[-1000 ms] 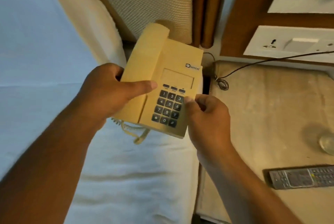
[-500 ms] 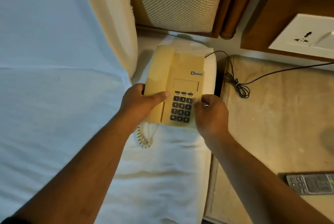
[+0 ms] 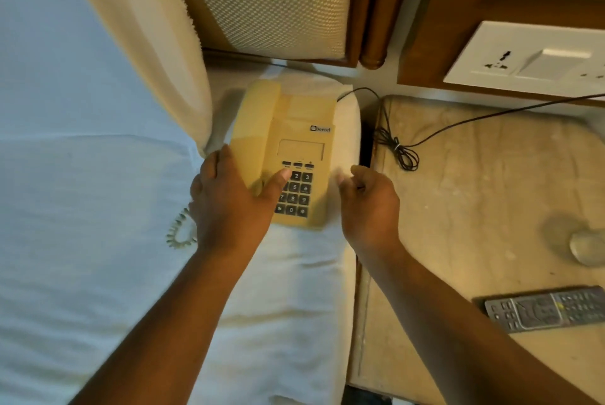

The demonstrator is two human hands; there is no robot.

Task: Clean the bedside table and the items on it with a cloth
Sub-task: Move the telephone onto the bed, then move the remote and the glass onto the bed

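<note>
A beige push-button telephone [image 3: 299, 143] lies flat on the white sheet at the bed's right edge, just left of the marble-topped bedside table [image 3: 474, 208]. My left hand [image 3: 229, 205] grips its handset side, thumb across the keypad. My right hand [image 3: 370, 208] hovers just right of the phone, off it, fingers loosely curled and holding nothing. The phone's coiled handset cord [image 3: 178, 234] shows by my left wrist. No cloth is in view.
A black line cord [image 3: 399, 149] with a bundled loop runs from the phone across the table's back. A grey remote [image 3: 546, 308] and a clear glass [image 3: 589, 247] sit on the table's right side. A pillow [image 3: 147, 44], padded headboard [image 3: 271, 2] and wall socket panel [image 3: 523, 57] lie behind.
The phone went from held in the air by both hands down onto the bed sheet. My right hand has let go and drawn off to the right; my left stays on it.
</note>
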